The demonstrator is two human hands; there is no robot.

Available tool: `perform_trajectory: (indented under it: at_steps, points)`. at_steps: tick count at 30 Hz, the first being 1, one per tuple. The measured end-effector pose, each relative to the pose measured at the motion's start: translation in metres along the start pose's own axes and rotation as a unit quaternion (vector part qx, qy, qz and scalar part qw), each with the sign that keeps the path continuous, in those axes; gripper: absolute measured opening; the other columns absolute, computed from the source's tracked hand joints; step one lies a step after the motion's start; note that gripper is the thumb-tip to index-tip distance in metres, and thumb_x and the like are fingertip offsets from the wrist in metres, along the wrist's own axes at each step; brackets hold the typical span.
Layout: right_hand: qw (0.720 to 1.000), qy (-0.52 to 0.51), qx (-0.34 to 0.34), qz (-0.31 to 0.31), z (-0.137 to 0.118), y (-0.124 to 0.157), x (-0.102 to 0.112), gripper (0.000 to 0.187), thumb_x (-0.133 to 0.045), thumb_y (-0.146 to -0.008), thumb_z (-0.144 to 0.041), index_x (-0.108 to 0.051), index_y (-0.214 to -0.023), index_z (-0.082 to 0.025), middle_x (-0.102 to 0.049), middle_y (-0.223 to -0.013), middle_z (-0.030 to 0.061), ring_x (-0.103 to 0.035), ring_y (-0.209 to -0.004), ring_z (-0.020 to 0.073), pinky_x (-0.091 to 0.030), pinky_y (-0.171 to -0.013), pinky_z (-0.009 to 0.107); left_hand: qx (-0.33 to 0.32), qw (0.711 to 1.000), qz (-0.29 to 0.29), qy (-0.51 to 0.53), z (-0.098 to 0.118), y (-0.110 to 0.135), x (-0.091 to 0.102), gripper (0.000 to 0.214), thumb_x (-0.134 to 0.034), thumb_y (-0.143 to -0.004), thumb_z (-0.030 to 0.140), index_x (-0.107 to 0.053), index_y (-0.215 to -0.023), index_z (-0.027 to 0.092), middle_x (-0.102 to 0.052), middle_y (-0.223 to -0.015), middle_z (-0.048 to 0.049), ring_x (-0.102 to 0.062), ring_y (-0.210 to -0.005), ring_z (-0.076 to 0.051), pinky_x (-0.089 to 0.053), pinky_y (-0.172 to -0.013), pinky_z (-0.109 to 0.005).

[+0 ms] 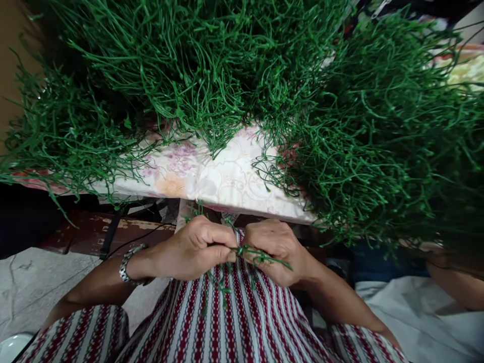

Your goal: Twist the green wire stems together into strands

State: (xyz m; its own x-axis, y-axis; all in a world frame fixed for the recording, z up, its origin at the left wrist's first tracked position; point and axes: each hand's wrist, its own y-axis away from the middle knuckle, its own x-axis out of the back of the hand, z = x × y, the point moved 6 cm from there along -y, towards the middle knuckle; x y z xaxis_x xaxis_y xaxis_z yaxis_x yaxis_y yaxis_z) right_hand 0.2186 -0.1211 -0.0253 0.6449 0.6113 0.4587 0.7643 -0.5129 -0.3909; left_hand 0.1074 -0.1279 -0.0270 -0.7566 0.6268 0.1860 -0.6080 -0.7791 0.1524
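Observation:
My left hand [192,249] and my right hand [274,249] meet over my lap, just below the table edge. Both are closed in a pinch on a thin green plastic sprig [252,254] whose strands stick out to the right and hang down over my red-and-white striped clothing [227,322]. A metal bracelet [127,264] circles my left wrist. Two big heaps of the same green sprigs lie on the table, the left heap [159,65] and the right heap [381,136].
A floral cloth [212,174] covers the table between the heaps. Under the table edge sit a worn reddish board [94,234] and dark cables. Another person's arm [454,282] reaches in at the right above white fabric [416,317]. Grey floor lies at lower left.

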Motion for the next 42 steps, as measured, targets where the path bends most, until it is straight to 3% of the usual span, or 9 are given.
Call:
perform_trajectory:
  at_steps: [11,18,21,25,29,33,37,40,42]
  points:
    - [0.999,-0.023,-0.007,-0.032,-0.015,-0.001,0.008,0.043,-0.023,-0.095,-0.033,-0.042,-0.059,-0.018,-0.04,-0.051,0.0005,-0.038,-0.05,0.0113,-0.03,-0.05,0.026,-0.065,0.997,-0.035,-0.007,0.013,0.0,-0.004,0.023,-0.049,-0.08,0.011,-0.057,-0.059,0.012,-0.041,-0.05,0.0035,-0.036,-0.046,-0.006,-0.032,-0.044,-0.016]
    - [0.997,-0.063,0.003,-0.045,-0.015,-0.001,0.007,0.039,-0.027,-0.095,-0.032,-0.041,-0.061,-0.018,-0.038,-0.052,-0.0009,-0.036,-0.05,0.0109,-0.028,-0.05,0.026,-0.046,0.998,-0.044,0.014,0.01,0.003,-0.003,0.023,-0.05,-0.081,0.017,-0.059,-0.061,0.011,-0.043,-0.05,0.0026,-0.038,-0.046,-0.006,-0.031,-0.044,-0.017]
    - [0.995,-0.085,-0.023,-0.049,-0.008,-0.004,0.009,0.037,-0.033,-0.094,-0.033,-0.041,-0.062,-0.017,-0.037,-0.054,-0.002,-0.035,-0.05,0.0092,-0.028,-0.05,0.024,-0.005,0.998,-0.038,0.047,0.005,-0.001,0.0,0.022,-0.054,-0.08,0.02,-0.057,-0.06,0.011,-0.04,-0.05,0.0037,-0.034,-0.046,-0.005,-0.028,-0.043,-0.017]
    - [0.992,-0.086,-0.096,-0.005,0.014,-0.012,0.02,0.032,-0.043,-0.091,-0.034,-0.046,-0.066,-0.015,-0.038,-0.058,-0.0034,-0.035,-0.051,0.0061,-0.028,-0.049,0.019,0.064,0.99,0.042,0.12,-0.007,-0.015,0.013,0.018,-0.057,-0.074,0.022,-0.055,-0.061,0.012,-0.04,-0.051,0.0045,-0.029,-0.046,-0.005,-0.023,-0.042,-0.017]
    - [0.984,-0.051,-0.164,0.042,0.037,-0.014,0.029,0.027,-0.051,-0.087,-0.039,-0.054,-0.078,-0.013,-0.045,-0.063,-0.0029,-0.04,-0.055,0.0065,-0.032,-0.05,0.018,0.073,0.965,0.122,0.219,-0.021,-0.03,0.02,0.018,-0.063,-0.07,0.028,-0.058,-0.067,0.01,-0.045,-0.053,0.0037,-0.033,-0.046,-0.004,-0.023,-0.042,-0.017]
    - [0.968,0.039,-0.184,0.168,0.045,-0.006,0.045,0.023,-0.051,-0.088,-0.031,-0.055,-0.103,-0.016,-0.047,-0.066,-0.0034,-0.042,-0.057,0.0074,-0.034,-0.054,0.019,0.081,0.942,0.204,0.253,-0.035,-0.041,0.023,0.021,-0.067,-0.067,0.03,-0.06,-0.067,0.01,-0.048,-0.054,0.0043,-0.035,-0.045,-0.003,-0.026,-0.043,-0.016]
    - [0.942,0.106,-0.196,0.252,0.043,0.002,0.057,0.016,-0.048,-0.089,-0.024,-0.059,-0.098,-0.017,-0.055,-0.072,-0.0013,-0.047,-0.059,0.0079,-0.036,-0.055,0.02,0.085,0.92,0.263,0.279,-0.042,-0.047,0.029,0.024,-0.071,-0.063,0.032,-0.06,-0.069,0.01,-0.047,-0.052,0.005,-0.036,-0.042,-0.003,-0.026,-0.041,-0.016]
    - [0.938,0.168,-0.15,0.263,0.035,0.003,0.059,0.014,-0.047,-0.088,-0.017,-0.058,-0.096,-0.016,-0.062,-0.081,0.0021,-0.056,-0.069,0.0102,-0.041,-0.062,0.021,0.092,0.917,0.268,0.28,-0.042,-0.048,0.031,0.025,-0.071,-0.063,0.031,-0.06,-0.071,0.01,-0.046,-0.05,0.0056,-0.035,-0.041,-0.003,-0.024,-0.04,-0.016]
    - [0.945,0.224,-0.081,0.224,0.027,-0.002,0.053,0.017,-0.048,-0.086,-0.014,-0.057,-0.101,-0.015,-0.064,-0.087,0.0045,-0.058,-0.073,0.0119,-0.043,-0.066,0.022,0.088,0.922,0.26,0.274,-0.04,-0.049,0.03,0.022,-0.07,-0.065,0.03,-0.06,-0.07,0.01,-0.044,-0.049,0.0058,-0.034,-0.041,-0.002,-0.023,-0.041,-0.015]
